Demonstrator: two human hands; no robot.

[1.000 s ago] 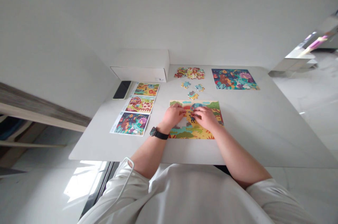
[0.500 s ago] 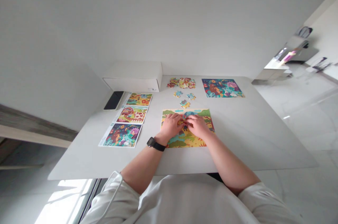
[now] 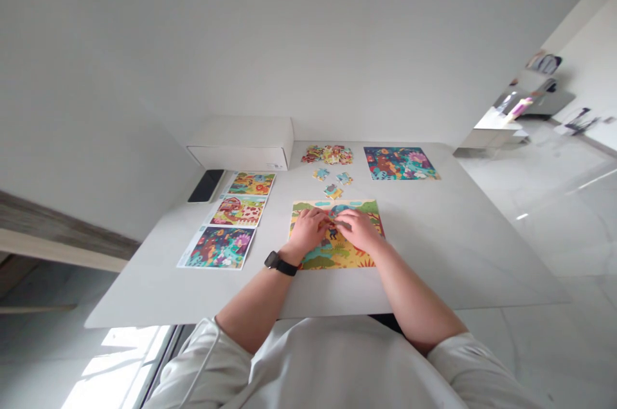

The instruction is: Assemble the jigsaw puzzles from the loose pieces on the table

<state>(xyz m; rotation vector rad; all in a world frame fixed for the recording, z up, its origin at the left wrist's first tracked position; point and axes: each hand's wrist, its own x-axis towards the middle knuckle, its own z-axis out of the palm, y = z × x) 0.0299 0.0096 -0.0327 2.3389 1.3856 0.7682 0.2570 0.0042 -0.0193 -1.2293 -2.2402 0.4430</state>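
Observation:
A mostly assembled jigsaw puzzle (image 3: 349,254) with a yellow and green animal scene lies flat on the table in front of me. My left hand (image 3: 311,229) rests over its left middle, fingers bent, a black watch (image 3: 280,262) on the wrist. Close beside it, my right hand (image 3: 357,227) reaches in from the right with curled fingers. The fingertips of both hands meet around a small puzzle piece (image 3: 332,224), mostly covered by them. Beyond the puzzle lie three loose puzzle pieces (image 3: 332,191), blue and yellow.
A heap of pieces (image 3: 332,154) sits near the wall, left of a dark blue finished puzzle (image 3: 402,163). Three picture sheets (image 3: 236,211) lie in a column at left, by a black phone (image 3: 206,186) and a white box (image 3: 241,156). The table (image 3: 434,254) extends to the right.
The whole view has shifted slightly with my head. Both hands stay over the middle of the puzzle, with only slight finger movement.

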